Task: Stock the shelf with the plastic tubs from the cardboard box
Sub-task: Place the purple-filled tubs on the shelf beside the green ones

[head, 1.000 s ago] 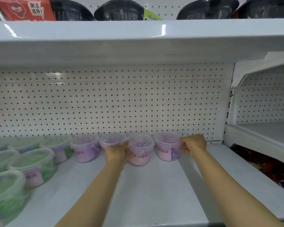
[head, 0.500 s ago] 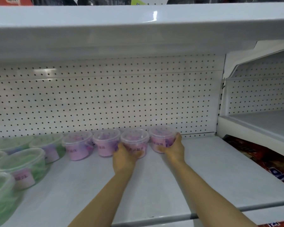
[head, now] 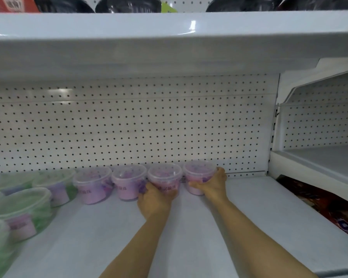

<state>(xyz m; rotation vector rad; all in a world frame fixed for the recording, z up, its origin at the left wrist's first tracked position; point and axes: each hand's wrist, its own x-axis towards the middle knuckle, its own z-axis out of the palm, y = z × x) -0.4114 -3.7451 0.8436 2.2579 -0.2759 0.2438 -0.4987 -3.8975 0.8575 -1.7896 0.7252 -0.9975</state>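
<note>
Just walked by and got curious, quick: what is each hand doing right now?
Left hand: curled round a pink tub on the shelf.
Right hand: gripping the end tub of the row.

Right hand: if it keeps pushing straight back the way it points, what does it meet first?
Probably the pegboard back wall. The right hand already grips the end pink tub, which looks close to that wall; depth unclear.

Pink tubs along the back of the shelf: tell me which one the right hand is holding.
The rightmost pink tub, at the end of the row. The right hand wraps its side; the left hand holds its neighbour, and the two farther left stand untouched.
</note>
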